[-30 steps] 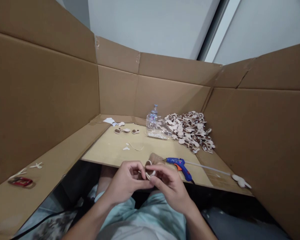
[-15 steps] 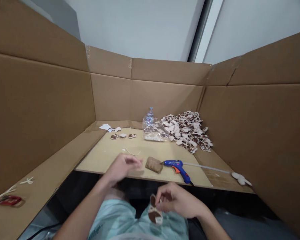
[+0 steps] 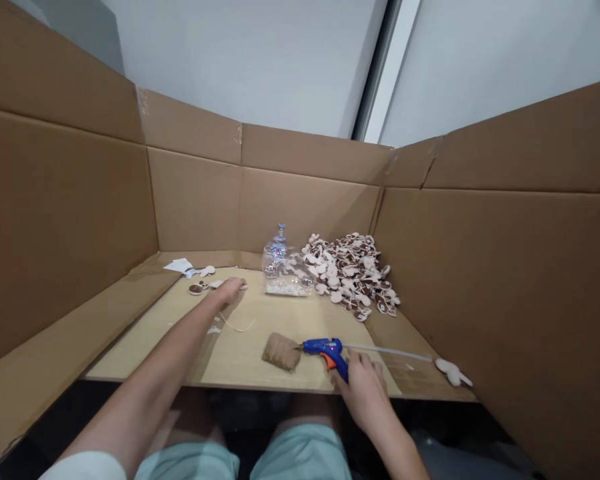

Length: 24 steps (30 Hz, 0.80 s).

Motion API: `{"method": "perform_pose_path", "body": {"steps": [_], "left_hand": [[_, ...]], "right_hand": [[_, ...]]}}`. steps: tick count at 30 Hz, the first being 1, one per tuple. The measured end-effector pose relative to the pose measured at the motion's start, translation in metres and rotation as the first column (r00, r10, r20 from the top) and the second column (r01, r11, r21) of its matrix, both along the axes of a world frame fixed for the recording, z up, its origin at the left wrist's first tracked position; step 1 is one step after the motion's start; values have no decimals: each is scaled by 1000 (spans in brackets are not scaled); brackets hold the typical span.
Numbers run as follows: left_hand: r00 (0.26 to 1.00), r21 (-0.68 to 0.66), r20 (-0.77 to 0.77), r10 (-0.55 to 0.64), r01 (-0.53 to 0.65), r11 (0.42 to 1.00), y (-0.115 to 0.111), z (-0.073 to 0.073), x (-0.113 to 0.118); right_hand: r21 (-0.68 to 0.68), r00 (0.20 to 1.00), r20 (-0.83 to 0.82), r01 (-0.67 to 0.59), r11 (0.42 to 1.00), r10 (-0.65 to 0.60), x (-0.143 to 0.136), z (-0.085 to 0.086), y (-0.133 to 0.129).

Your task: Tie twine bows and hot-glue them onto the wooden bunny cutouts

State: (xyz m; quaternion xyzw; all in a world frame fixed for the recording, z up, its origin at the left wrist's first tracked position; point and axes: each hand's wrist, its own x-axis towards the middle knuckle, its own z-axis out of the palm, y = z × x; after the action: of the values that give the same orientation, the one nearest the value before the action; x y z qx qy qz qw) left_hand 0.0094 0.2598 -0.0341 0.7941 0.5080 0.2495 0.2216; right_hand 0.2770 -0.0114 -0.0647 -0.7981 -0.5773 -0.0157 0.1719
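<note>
At the far left of the board, my left hand (image 3: 233,289) has its fingers closed over a small brown-and-white piece, of which only a pale edge shows. My right hand (image 3: 364,387) is wrapped round the handle of the blue glue gun (image 3: 323,346). The gun's nozzle rests against a brown wrapped block (image 3: 281,352), and a long clear glue stick (image 3: 387,351) runs out of its back. Just left of my left hand lie a brown oval piece (image 3: 197,289) and a pale one. A thin cream cord (image 3: 237,328) curves on the board.
A large pile of brown and white pieces (image 3: 353,273) is at the back right. Beside it stand a clear plastic bag (image 3: 287,283) and a bottle (image 3: 281,239). Cardboard walls (image 3: 300,200) enclose the board. A white piece (image 3: 453,373) lies at the right edge.
My left hand has reached forward to the pieces at the back left. My right hand has moved up from my lap onto the glue gun; the brown piece it held is out of sight.
</note>
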Motion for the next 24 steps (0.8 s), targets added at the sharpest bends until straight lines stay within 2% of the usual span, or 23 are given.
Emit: {"method": "perform_pose_path", "body": {"steps": [2, 6, 9, 13, 20, 24], "left_hand": [[998, -42, -56, 4, -6, 999, 6, -4, 3], [995, -119, -104, 2, -14, 993, 11, -4, 7], [996, -159, -87, -4, -10, 987, 7, -2, 6], [1000, -186, -8, 15, -17, 982, -4, -1, 0], [967, -189, 228, 112, -69, 980, -37, 0, 4], [913, -123, 394, 102, -58, 991, -78, 7, 9]], "right_hand": [[-35, 998, 43, 40, 999, -38, 4, -13, 6], [-17, 999, 34, -24, 1000, 25, 11, -23, 16], [34, 999, 26, -40, 999, 40, 12, -23, 20], [123, 997, -4, -72, 990, 73, 10, -14, 18], [275, 969, -162, -136, 952, 185, 10, 2, 8], [406, 957, -194, -123, 906, 217, 6, 8, 1]]}}
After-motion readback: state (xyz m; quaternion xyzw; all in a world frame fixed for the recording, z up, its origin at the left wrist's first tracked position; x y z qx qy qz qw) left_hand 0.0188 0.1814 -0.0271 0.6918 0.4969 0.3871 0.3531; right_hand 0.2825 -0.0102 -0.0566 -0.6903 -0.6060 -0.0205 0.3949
